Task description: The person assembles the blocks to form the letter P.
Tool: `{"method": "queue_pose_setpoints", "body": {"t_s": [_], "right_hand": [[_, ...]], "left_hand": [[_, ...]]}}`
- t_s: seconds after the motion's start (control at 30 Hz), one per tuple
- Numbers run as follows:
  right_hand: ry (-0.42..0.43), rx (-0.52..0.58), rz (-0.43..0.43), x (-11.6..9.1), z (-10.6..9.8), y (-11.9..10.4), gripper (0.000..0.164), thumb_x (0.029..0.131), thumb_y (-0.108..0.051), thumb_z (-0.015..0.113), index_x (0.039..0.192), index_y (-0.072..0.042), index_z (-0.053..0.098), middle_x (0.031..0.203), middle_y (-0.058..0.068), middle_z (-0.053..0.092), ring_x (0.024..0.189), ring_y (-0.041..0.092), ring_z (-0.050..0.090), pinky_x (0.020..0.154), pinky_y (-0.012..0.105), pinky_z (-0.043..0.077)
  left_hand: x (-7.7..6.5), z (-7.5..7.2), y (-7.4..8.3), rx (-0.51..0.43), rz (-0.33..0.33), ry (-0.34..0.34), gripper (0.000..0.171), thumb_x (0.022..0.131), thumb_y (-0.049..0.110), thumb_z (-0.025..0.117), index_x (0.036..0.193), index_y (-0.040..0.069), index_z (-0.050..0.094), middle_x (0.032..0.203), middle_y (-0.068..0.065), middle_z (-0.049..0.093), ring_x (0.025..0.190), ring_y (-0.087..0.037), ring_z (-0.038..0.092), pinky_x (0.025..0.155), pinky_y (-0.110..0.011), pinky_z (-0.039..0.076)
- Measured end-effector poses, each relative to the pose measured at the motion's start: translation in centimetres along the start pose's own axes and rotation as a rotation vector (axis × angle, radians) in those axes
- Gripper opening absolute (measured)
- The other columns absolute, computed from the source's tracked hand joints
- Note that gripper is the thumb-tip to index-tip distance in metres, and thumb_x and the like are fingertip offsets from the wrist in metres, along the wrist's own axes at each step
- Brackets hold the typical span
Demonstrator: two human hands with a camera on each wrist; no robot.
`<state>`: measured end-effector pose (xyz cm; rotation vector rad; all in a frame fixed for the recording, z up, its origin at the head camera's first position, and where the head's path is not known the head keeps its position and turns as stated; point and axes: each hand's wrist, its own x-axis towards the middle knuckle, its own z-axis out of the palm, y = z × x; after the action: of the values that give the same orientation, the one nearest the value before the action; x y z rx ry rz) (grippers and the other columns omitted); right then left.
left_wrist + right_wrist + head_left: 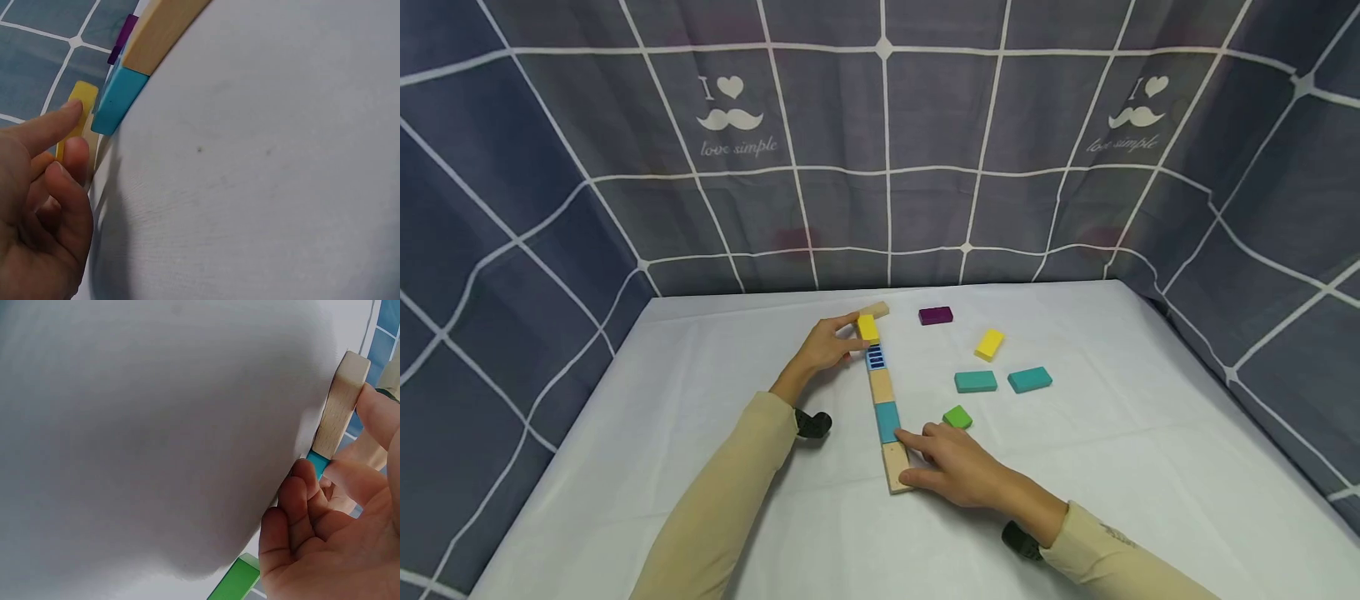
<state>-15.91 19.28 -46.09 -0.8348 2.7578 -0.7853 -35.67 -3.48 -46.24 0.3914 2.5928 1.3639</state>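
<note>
A row of blocks runs away from me in the head view. It has a near wooden block point(896, 468), a blue block point(887, 421), another wooden block point(882, 387), a blue block with dark printed squares point(876, 357) and a yellow block point(868, 327). My left hand point(825, 343) holds the yellow block between thumb and index finger at the row's far end. My right hand point(962, 467) rests beside the near end, index fingertip touching the blue block and thumb against the near wooden block. In the right wrist view its other fingers point(292, 501) are curled.
Beyond the yellow block lies a pale wooden block point(874, 309). Right of the row lie a purple block point(936, 316), a loose yellow block point(989, 344), two teal blocks point(976, 382) and a green block point(957, 417). A grid-patterned curtain point(925, 208) encloses the white table point(625, 500).
</note>
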Motion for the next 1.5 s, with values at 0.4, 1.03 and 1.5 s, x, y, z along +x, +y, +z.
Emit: {"method": "queue_pose_setpoints", "body": {"t_s": [0.4,1.03,1.5], "right_hand": [[-0.006,-0.019,-0.004,0.1,0.0,0.0,0.062,0.095,-0.049,0.061,0.143,-0.011,0.053,0.083,-0.01,0.047,0.072,0.007,0.04,0.063,0.023,0.035],[-0.008,-0.031,0.008,0.3,-0.2,-0.1,0.062,0.095,-0.049,0.061,0.143,-0.01,0.053,0.083,-0.009,0.048,0.072,0.007,0.039,0.063,0.024,0.034],[-0.003,-0.034,0.005,0.3,-0.1,0.0,0.061,0.095,-0.048,0.061,0.143,-0.011,0.054,0.084,-0.008,0.049,0.072,0.008,0.039,0.064,0.024,0.034]], "left_hand": [[1.0,0.1,0.2,-0.021,-0.071,-0.006,0.071,0.087,0.023,0.078,0.15,0.014,0.044,0.134,-0.018,0.053,0.051,-0.012,0.052,0.047,-0.022,0.04],[1.2,0.3,0.0,0.183,-0.006,0.026,0.061,0.092,0.032,0.071,0.146,0.012,0.051,0.137,-0.014,0.057,0.082,-0.024,0.066,0.085,-0.036,0.049],[1.2,0.4,0.2,0.262,0.083,-0.01,0.045,0.101,0.024,0.058,0.141,0.005,0.054,0.148,-0.008,0.048,0.131,-0.028,0.046,0.113,-0.044,0.03]]}}
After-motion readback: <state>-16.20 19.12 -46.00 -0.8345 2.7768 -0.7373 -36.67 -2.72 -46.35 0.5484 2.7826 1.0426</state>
